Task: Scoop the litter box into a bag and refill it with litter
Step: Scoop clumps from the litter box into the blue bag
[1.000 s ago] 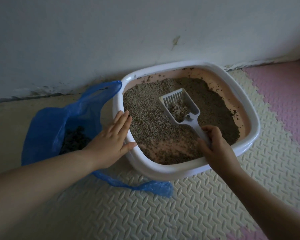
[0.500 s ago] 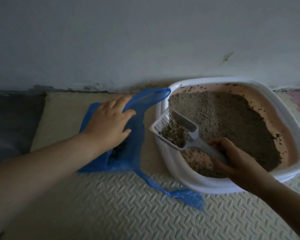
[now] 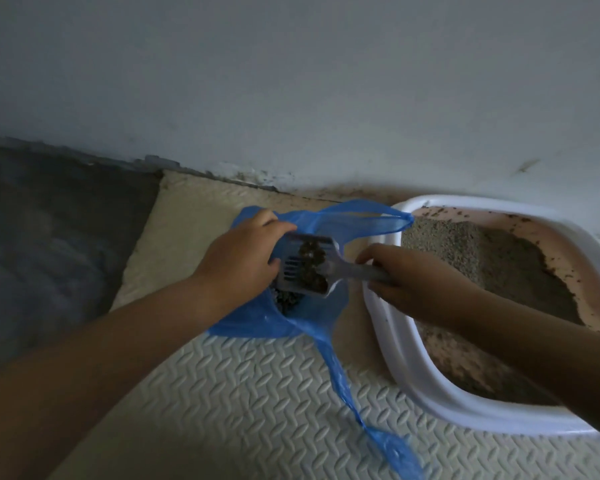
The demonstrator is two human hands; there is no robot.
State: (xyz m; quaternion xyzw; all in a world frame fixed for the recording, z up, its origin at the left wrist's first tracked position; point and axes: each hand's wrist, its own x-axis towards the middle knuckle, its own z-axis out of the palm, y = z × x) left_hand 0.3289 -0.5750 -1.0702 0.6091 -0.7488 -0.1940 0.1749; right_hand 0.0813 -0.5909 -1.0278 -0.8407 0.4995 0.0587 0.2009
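Mat [image 3: 222,393]: right hand [image 3: 419,289] grips scoop [image 3: 291,268] over bag [image 3: 309,317].

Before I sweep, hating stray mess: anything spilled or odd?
Dark litter crumbs lie scattered on the cream foam mat by the wall, behind the blue plastic bag, and speckle the white litter box's inside.

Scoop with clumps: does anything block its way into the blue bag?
Nothing visible does. The scoop, held by the right hand, hangs over the open mouth of the blue bag, which the left hand holds open beside it; dark waste shows below.
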